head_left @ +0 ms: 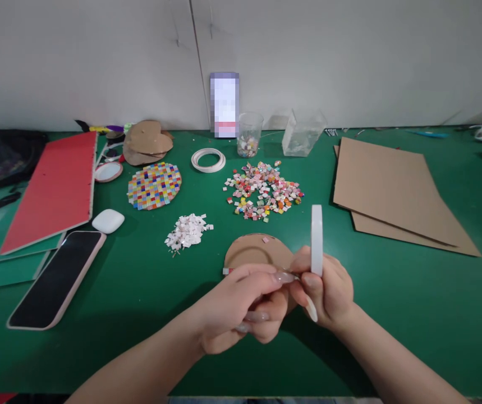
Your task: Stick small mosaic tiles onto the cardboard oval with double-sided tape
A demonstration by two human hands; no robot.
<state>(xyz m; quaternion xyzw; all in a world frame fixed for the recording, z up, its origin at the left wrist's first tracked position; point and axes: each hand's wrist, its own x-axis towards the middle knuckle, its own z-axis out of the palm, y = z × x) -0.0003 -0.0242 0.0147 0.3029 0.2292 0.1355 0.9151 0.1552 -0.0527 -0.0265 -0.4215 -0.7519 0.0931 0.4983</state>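
My right hand [329, 292] grips a white roll of tape [317, 238], held upright and edge-on above the green table [139, 292]. My left hand [241, 308] pinches at the roll's lower edge with thumb and forefinger, fingers closed; whether it holds the tape's end is too small to tell. Just behind both hands lies a round cardboard disc [255, 252] with one or two small tiles on it. Beyond the disc is a heap of coloured mosaic tiles [264, 191]. A small pile of white paper bits [187, 231] sits left of the disc.
A tiled round disc [154, 185], a second tape roll [208, 160], a cup of tiles [249, 134] and a clear box [302, 134] stand farther back. Cardboard sheets [392, 191] lie right. A phone [58, 278], white earbud case [108, 220] and red board [55, 188] lie left.
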